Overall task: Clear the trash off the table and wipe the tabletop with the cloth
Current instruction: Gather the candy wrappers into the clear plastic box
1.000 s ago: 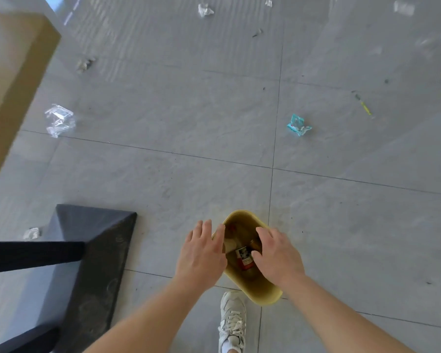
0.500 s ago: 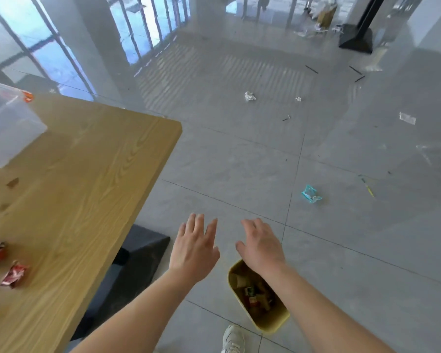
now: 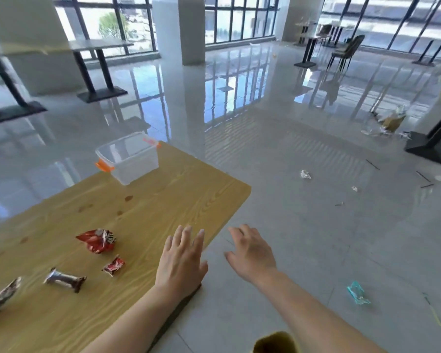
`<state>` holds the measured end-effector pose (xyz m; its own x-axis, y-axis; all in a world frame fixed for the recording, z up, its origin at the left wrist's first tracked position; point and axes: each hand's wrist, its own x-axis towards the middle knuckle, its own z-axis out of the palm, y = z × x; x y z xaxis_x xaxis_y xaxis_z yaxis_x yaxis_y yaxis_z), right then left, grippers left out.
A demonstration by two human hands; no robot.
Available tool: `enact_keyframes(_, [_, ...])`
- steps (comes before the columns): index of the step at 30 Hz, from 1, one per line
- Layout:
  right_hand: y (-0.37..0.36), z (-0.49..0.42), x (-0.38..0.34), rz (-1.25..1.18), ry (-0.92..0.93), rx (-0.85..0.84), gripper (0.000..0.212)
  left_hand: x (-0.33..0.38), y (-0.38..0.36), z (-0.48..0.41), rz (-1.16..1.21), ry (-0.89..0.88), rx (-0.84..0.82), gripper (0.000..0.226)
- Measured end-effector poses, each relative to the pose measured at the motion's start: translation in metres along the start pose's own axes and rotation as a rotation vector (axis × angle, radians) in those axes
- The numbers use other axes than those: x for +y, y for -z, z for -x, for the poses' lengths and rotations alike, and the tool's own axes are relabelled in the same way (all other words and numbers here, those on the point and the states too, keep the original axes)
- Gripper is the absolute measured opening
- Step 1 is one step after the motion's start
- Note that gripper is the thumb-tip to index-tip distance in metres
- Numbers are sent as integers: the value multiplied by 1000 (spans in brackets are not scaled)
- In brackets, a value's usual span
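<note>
The wooden table fills the left of the view. On it lie a crumpled red snack bag, a small red wrapper, a brown wrapped bar and another brown wrapper at the left edge. Brown stains mark the tabletop. My left hand hovers flat over the table's right edge, fingers spread, holding nothing. My right hand hangs over the floor beside the table, fingers relaxed and empty. The yellow bin's rim shows at the bottom. No cloth is in view.
A clear plastic box with orange clips stands at the table's far corner. Litter lies on the grey tile floor, including a teal wrapper and crumpled paper. Other tables, a chair and a black table base stand beyond.
The view has lifted from the yellow bin on the floor to the tabletop. Both empty hands have risen from over the bin toward the table's right edge.
</note>
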<state>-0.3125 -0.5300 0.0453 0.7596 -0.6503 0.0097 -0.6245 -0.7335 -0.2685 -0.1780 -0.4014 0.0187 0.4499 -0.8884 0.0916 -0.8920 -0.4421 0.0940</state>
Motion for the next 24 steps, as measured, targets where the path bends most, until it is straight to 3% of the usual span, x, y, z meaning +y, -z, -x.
enact_keyframes(12, [4,-90,-164,17,225,32,59,-175,73,10,10,222,192,75])
enact_keyframes(24, [-4,-173,-233,41,203,-36,57,-280,89,-24,30,278,142,74])
